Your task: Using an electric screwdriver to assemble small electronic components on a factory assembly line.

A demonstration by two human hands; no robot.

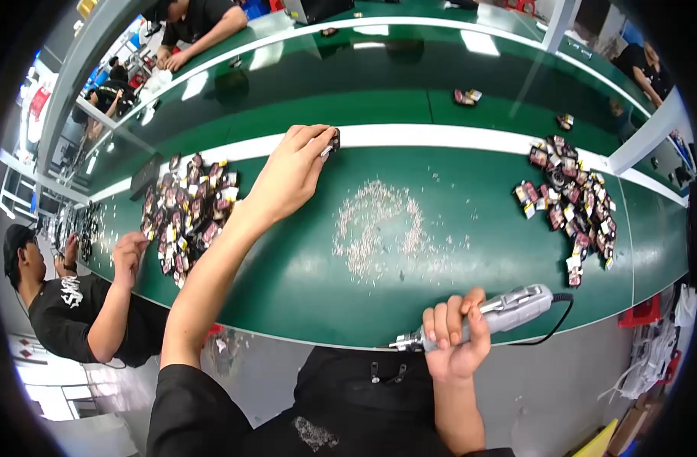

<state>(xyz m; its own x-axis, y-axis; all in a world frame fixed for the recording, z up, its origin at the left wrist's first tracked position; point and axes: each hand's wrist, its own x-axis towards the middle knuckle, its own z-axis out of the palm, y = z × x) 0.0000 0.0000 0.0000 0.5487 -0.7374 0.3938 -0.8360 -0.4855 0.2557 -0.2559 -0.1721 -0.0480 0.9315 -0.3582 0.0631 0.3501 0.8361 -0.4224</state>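
My left hand (pixel 291 171) is stretched out over the white strip along the bench's far side. Its fingers are closed on a small black part (pixel 332 142) with a light metallic piece on it; most of it is hidden by the fingers. Near the bench's front edge, my right hand (pixel 457 335) is wrapped round a grey electric screwdriver (pixel 520 305), its bit pointing left and a black cord trailing from its right end. Between the hands, many tiny silvery screws (pixel 375 228) lie scattered in a loose ring on the green bench top (pixel 287 282).
Small dark parts with yellow and white labels form a heap (pixel 188 209) on the left and another (pixel 573 198) on the right. A dark conveyor belt (pixel 341 68) runs beyond the white strip. At my left a co-worker (pixel 89 312) sits; others work across the belt.
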